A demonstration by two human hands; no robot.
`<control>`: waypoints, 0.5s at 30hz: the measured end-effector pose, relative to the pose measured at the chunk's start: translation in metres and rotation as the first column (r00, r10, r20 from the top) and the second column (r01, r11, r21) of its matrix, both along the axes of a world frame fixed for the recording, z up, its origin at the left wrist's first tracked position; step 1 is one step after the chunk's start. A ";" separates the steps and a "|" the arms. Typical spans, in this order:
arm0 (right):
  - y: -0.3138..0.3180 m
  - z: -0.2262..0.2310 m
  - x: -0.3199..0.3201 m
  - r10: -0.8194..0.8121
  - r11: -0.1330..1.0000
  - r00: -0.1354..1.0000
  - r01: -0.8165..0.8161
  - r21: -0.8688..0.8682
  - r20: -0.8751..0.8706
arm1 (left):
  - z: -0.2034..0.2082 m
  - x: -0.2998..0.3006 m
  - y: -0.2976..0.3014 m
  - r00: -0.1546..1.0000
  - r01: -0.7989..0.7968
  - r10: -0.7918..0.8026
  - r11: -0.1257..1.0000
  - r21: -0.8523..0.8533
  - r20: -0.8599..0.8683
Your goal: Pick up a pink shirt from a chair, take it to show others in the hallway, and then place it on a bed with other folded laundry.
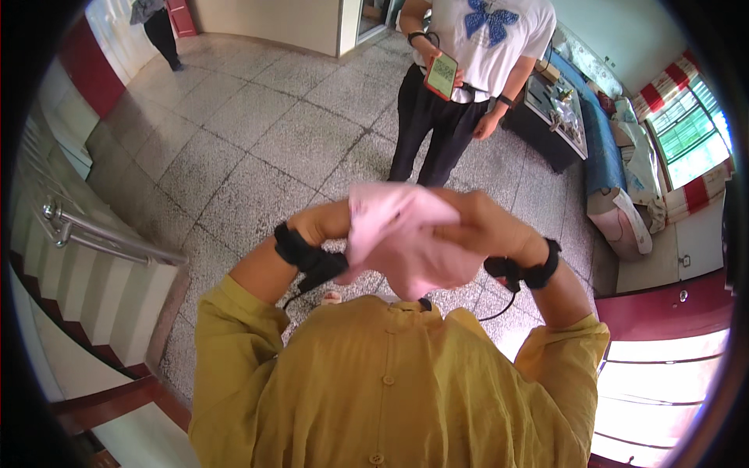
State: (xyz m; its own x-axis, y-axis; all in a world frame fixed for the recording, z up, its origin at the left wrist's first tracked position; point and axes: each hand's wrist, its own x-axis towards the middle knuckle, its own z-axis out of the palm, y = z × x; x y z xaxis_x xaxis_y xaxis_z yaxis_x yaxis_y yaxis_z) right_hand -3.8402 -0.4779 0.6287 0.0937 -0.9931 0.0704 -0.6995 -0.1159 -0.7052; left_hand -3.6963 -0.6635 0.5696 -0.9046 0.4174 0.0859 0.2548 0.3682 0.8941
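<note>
A pink cloth (406, 253) hangs crumpled between my two raised hands, in front of my chest. My left hand (331, 221) grips its left side, and the fingers there are mostly hidden behind the fabric. At the upper right of the cloth, my right hand (480, 222) is closed on it, a little blurred by motion. Black straps with small devices and cables circle both wrists: a left wrist strap (293, 248) and a right wrist strap (544, 267).
Facing me stands a person (484, 54) in a white top, holding a phone (442, 76). Another person (160, 35) is far left. A stair railing (109, 234) rises at left. Right, a low table (550, 117) bears several objects beside a blue sofa (608, 168). Tiled floor (273, 132) lies between.
</note>
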 end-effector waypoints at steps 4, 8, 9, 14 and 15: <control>-0.019 0.000 -0.011 -0.230 0.969 0.973 0.230 0.095 -0.007 | -0.035 0.011 -0.032 0.888 -0.457 0.336 0.576 0.678 0.314; -0.020 -0.009 -0.020 -0.430 0.899 0.896 0.413 0.144 0.113 | -0.053 0.035 -0.037 0.715 -0.663 0.521 0.292 0.689 0.466; -0.021 -0.007 -0.020 -0.499 0.863 0.851 0.471 0.182 0.163 | -0.057 0.041 -0.035 0.587 -0.769 0.656 0.267 0.581 0.475; -0.034 -0.004 -0.005 -0.562 0.822 0.794 0.505 0.265 0.231 | -0.123 0.065 -0.015 0.551 -0.742 0.825 0.417 0.525 0.123; -0.038 -0.002 0.002 -0.559 0.824 0.797 0.502 0.264 0.228 | -0.131 0.061 -0.005 0.629 -0.698 0.758 0.454 0.553 0.171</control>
